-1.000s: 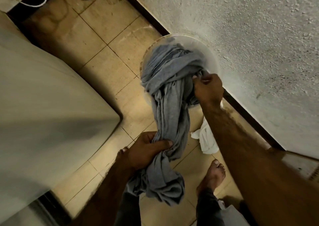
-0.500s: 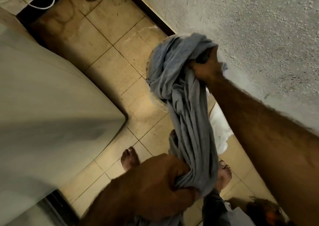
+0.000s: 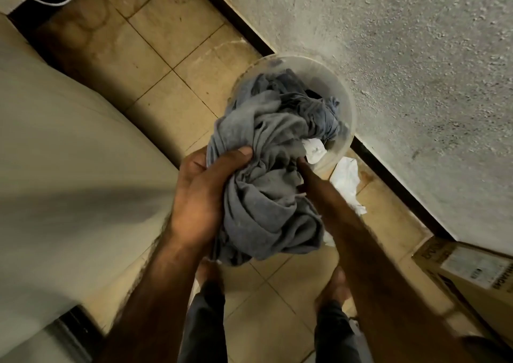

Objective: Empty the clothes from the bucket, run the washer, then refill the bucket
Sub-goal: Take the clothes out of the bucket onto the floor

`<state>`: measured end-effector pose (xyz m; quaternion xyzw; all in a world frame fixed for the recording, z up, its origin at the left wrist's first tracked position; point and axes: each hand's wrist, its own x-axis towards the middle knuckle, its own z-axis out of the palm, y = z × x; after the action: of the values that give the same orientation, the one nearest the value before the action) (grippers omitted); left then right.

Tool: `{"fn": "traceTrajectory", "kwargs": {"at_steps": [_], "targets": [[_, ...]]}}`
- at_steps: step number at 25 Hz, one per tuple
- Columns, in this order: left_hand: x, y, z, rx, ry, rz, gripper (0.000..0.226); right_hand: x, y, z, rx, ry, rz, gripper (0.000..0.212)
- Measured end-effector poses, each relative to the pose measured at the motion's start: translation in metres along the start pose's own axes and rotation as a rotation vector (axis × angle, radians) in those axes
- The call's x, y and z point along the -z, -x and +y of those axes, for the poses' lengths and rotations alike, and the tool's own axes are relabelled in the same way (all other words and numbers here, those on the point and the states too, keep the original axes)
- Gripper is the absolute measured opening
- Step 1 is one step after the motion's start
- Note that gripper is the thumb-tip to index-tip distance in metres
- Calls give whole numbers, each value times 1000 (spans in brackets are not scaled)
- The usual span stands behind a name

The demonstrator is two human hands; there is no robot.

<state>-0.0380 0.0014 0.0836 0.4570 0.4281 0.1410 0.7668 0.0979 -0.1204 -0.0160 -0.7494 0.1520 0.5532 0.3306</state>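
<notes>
Care is advised: the grey garment (image 3: 266, 204), bunched over the near rim of the bucket (image 3: 347, 96), is clasped in the curled left grip (image 3: 200, 193), closure of the right grip (image 3: 316, 193) being hidden by folds, and should be lifted clear with trailing ends gathered.

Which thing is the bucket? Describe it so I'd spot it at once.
Find the rough grey wall on the right and follow its dark skirting down. The bucket stands on the tiles against it, with grey cloth bunched over it. It alone is round, clear plastic.
</notes>
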Motion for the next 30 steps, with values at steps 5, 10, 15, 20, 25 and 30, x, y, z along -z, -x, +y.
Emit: {"fn": "traceTrajectory", "kwargs": {"at_steps": [5,10,15,20,25,30], "targets": [[5,27,-28,382,-322,-404,15,-22,29,-32,-42,-809,-398,49],[24,18,-67,483,-32,-20,34,-35,27,-46,189,-629,-126,43],[16,-36,-68,635,-5,-47,102,-39,40,-17,485,-303,-1,36],[-27,-88,-19,476,28,-124,35,-44,55,-9,675,-160,-7,32],[-35,-94,-32,446,-78,-34,51,-34,30,-12,615,-302,262,37],[-33,-81,-33,394,-70,73,42,-20,-13,-8,394,-425,256,41]]}}
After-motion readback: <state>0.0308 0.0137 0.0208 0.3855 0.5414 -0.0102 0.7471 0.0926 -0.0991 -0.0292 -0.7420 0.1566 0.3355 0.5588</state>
